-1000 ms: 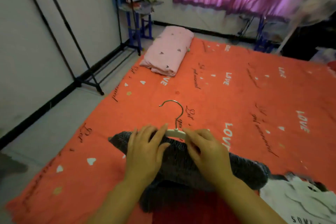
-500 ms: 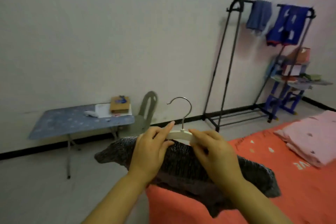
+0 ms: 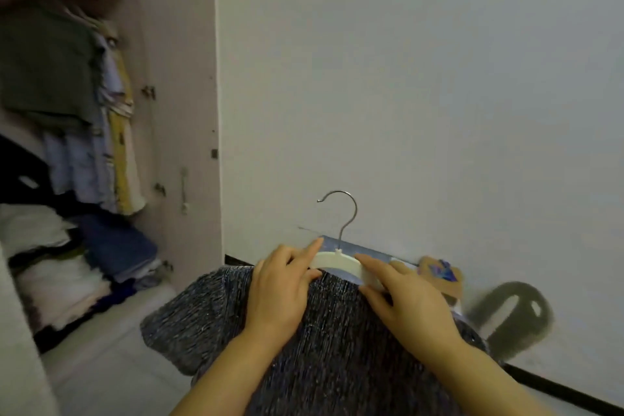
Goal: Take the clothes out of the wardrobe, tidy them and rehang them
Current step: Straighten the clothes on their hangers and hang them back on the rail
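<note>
The person holds a white plastic hanger up in front of a pale wall, its metal hook standing upright with the open end turned left. A dark grey ribbed knit top is draped over it, the yarn catching light in tiny flecks; its left sleeve end juts out left and the body hangs down toward the viewer. The left hand grips the left shoulder of the hanger through the knit, the forefinger stretched along the bare white plastic. The right hand pinches the right shoulder, fingers on top and thumb below. On the far left the wardrobe stands open, with pale blue, yellow and dark green clothes hanging inside and folded white and blue stacks below them. Just behind the hanger runs the edge of a blue table carrying a small cardboard box; the blue print on it is too blurred to read. A grey rounded plate with slots stands to the right, against the wall.
</note>
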### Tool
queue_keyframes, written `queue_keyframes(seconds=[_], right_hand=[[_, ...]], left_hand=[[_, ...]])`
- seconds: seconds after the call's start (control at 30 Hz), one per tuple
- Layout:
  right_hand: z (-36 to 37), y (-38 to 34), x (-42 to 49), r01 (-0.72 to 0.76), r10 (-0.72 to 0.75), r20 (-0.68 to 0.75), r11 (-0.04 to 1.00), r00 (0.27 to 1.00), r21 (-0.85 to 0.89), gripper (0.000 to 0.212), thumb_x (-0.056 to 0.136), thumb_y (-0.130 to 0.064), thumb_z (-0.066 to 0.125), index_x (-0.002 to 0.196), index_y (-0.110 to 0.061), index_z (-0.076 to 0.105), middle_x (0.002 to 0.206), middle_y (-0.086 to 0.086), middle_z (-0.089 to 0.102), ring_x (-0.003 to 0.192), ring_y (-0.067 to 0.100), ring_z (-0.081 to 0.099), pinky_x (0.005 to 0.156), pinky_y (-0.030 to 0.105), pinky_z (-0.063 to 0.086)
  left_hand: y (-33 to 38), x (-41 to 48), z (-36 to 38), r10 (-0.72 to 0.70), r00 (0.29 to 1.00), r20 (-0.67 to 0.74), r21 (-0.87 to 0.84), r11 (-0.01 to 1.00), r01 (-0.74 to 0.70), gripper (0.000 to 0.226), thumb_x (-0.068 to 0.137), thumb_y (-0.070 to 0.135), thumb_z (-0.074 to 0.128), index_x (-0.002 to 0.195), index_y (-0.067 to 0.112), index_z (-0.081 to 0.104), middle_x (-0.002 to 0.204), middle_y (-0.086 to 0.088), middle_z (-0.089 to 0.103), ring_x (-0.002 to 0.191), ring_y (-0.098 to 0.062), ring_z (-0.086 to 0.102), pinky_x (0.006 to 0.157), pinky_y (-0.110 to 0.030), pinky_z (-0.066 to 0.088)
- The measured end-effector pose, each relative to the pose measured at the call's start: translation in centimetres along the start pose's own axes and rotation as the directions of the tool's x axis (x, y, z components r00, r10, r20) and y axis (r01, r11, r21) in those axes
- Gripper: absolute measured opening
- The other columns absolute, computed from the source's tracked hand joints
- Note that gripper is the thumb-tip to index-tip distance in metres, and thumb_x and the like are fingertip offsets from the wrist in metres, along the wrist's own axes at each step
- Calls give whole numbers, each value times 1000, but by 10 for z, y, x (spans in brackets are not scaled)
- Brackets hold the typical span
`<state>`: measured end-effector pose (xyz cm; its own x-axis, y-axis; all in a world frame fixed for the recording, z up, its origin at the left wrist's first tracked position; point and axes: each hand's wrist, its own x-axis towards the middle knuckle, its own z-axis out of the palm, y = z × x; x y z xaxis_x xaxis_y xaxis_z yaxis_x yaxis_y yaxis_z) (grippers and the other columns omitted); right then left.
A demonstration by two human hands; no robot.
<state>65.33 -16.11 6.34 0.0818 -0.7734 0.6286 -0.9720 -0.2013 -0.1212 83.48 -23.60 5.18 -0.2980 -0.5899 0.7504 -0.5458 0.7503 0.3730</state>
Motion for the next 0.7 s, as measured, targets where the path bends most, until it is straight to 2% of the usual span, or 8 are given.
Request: queue_keyframes(seconds=[0.1,0.2,0.3,0.37,0.47,0.57,0.7], right_hand=[[52,-22,68,73,-73,-3,997,997,17,44,94,-43,46,137,-43,36,88,-12,50,71,13,53,45,18,26],[97,-42,131,147,-147,-4,989,989,24,45,95,-47,42,138,-45,32,79,-13,37,62,10,43,44,22,25],[137,-57,184,205,-206,10,977,978,59,46,95,-50,38,139,-47,27,82,-14,37,61,7,38,45,22,27],[160,-69,220,253,-255,15,964,967,89,47,92,-46,49,138,-43,36,78,-14,37,57,5,36,41,18,22],[192,-83,273,352,-352,-20,929,936,112,49,74,-32,78,120,-31,61,64,-13,40,42,6,34,40,9,6],[233,-84,326,426,-415,-118,899,902,97,49,65,-30,83,112,-29,67,62,-9,53,41,8,50,39,11,17],[279,-80,398,523,-489,-209,837,847,162,50,64,-27,84,111,-28,69,63,-8,56,42,9,51,33,17,28]], left_hand=[[-71,27,-16,-91,994,-67,69,993,95,43,84,19,67,126,20,58,85,1,56,73,-15,50,71,-32,40],[-135,50,-32,-143,982,-127,139,977,160,44,90,28,57,133,28,49,94,4,53,82,-13,48,76,-27,33],[-190,73,-48,-185,974,-133,202,957,209,45,93,33,51,138,35,41,94,10,45,86,-11,46,79,-25,34],[-225,88,-55,-218,967,-130,251,937,245,46,95,35,47,140,39,35,95,12,41,90,-11,46,82,-25,34],[-272,113,-58,-240,955,-175,305,909,284,46,95,35,46,140,38,35,96,11,40,90,-10,45,80,-24,33],[-316,137,-57,-270,937,-221,356,872,335,46,95,38,45,140,34,37,97,11,40,93,-10,45,81,-26,34],[-371,162,-57,-351,893,-282,437,782,445,47,95,45,39,141,38,31,105,14,41,98,-6,41,84,-20,29]])
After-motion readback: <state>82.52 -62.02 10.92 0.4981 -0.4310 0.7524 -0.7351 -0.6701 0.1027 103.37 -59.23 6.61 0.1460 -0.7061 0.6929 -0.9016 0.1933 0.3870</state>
